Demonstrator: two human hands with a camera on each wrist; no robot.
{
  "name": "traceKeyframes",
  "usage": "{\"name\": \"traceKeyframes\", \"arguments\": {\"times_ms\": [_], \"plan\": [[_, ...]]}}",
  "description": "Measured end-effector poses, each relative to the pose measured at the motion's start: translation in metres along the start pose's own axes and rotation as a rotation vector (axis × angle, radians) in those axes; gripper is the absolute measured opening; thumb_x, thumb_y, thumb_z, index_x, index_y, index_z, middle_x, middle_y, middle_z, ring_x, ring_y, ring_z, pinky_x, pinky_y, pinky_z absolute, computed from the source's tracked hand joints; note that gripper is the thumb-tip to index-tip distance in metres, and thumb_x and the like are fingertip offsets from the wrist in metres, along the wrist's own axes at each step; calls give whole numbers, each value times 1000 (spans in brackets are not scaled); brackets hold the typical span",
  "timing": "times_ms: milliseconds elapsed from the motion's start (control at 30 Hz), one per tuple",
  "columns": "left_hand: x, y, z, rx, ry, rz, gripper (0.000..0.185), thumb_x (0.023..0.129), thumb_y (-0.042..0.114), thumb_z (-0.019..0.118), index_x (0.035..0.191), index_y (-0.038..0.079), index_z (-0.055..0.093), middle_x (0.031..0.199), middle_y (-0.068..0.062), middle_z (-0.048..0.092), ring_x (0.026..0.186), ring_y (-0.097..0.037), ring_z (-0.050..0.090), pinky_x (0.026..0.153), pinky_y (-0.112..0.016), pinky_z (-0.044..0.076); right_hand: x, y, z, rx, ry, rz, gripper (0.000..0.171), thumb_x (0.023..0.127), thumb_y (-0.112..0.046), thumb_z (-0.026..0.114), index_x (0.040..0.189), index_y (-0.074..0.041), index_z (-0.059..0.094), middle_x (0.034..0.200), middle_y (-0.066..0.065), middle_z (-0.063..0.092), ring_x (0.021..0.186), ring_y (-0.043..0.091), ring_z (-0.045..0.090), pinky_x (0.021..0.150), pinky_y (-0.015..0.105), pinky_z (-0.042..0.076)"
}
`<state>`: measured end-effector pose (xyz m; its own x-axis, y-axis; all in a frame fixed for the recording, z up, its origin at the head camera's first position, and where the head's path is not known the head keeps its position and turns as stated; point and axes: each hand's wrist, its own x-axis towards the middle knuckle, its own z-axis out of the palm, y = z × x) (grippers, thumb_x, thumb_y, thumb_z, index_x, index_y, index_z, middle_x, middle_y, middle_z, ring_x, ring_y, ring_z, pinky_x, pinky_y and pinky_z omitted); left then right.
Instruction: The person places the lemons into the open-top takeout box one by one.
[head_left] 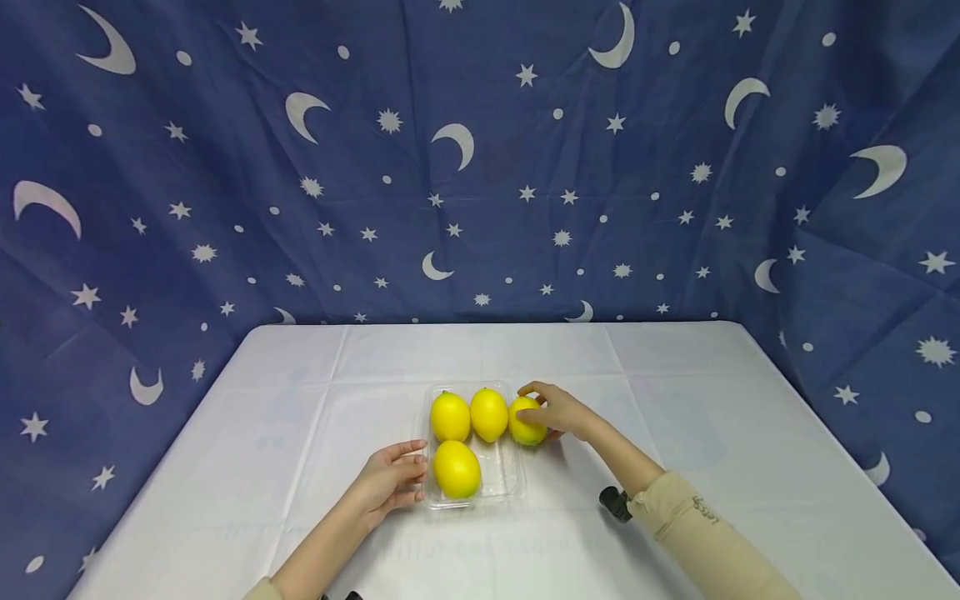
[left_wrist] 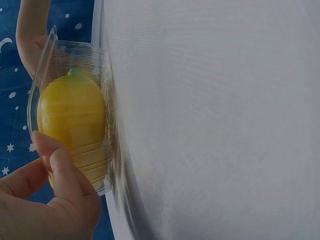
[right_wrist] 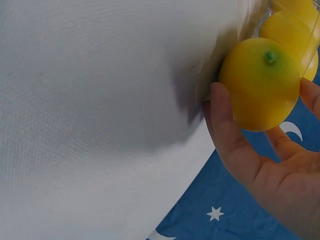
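A clear plastic tray holds three yellow lemons: one at the back left, another at the back right, a third at the front left. At its left rim my left hand has thumb and fingertips on the edge; the left wrist view shows the hand pinching there, with a lemon behind the ribbed wall. My right hand grips another lemon at the tray's back right side. In the right wrist view, its fingers curve round that lemon, whose green stem nub shows.
A white cloth covers the table. Behind it hangs a blue curtain with moons and stars. A black wrist device is at the right sleeve.
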<state>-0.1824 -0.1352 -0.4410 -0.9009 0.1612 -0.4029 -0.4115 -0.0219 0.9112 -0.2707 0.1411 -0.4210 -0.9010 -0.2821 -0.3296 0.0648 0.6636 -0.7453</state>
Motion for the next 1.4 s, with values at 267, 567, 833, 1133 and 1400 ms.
{"name": "traceKeyframes", "arguments": {"times_ms": [267,567,833,1133,1400], "plan": [[1,0,1,-6,-11,2,48,90,3,56,134,-5,39,86,2,57,73,-9,57,61,-20,54,-2,2,0,10,-6,-37,44,91,-19,61,132,-6,49,123,23,47,86,23,55,65,32,57],[0,0,1,-1,1,2,48,90,3,57,134,-4,40,86,2,58,74,-9,57,62,-20,55,-2,3,0,-7,23,-73,43,90,-16,62,130,-5,51,119,22,50,75,19,54,60,32,56],[0,0,1,-2,11,-3,45,90,3,57,132,-2,42,88,1,58,73,-9,56,62,-20,55,-3,5,2,7,32,-62,44,89,-18,62,130,-5,51,118,22,50,80,21,55,62,32,57],[2,0,1,-7,19,-4,45,90,3,56,133,0,42,89,1,58,73,-9,55,61,-19,55,-9,6,0,31,98,-70,44,88,-17,63,128,-4,51,120,25,49,83,24,56,61,32,58],[4,0,1,-23,-4,9,44,89,4,58,130,0,45,87,1,59,71,-8,56,61,-19,55,-13,7,-4,51,145,-75,46,90,-18,60,132,-4,46,120,26,48,82,24,56,60,33,58]]}}
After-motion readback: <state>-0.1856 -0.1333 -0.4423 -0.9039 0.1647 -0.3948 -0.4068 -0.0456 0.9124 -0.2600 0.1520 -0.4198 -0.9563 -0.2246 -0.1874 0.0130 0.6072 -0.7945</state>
